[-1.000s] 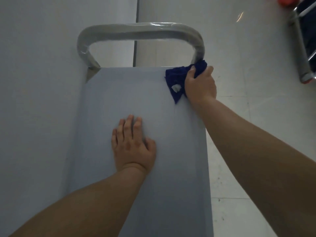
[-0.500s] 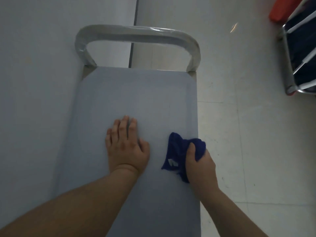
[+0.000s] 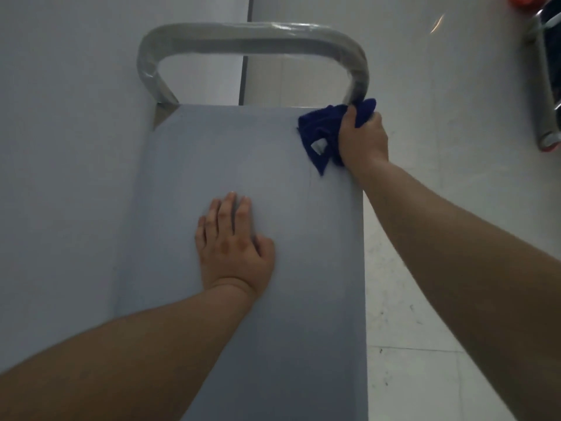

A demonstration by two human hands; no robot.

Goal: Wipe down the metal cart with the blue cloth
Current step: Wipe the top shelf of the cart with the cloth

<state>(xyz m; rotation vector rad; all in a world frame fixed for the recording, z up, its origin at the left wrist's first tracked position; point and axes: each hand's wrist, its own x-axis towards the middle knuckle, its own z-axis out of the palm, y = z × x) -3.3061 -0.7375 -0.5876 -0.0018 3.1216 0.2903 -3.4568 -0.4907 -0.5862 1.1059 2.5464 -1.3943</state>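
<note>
The metal cart (image 3: 212,153) has a flat grey-blue top and a curved handle (image 3: 252,33) wrapped in clear film at its far end. My right hand (image 3: 362,141) grips the bunched blue cloth (image 3: 323,132) and presses it on the far right corner of the top, just under the handle's right post. A small white tag shows on the cloth. My left hand (image 3: 235,247) lies flat on the middle of the top, fingers together, holding nothing.
A pale wall (image 3: 60,147) runs close along the cart's left side. White tiled floor (image 3: 455,177) spreads to the right. A second metal frame (image 3: 543,86) with something red near it stands at the top right.
My right hand has swept the cloth from the near right part of the top back up to the far right corner by the handle. My left hand has stayed flat in place.
</note>
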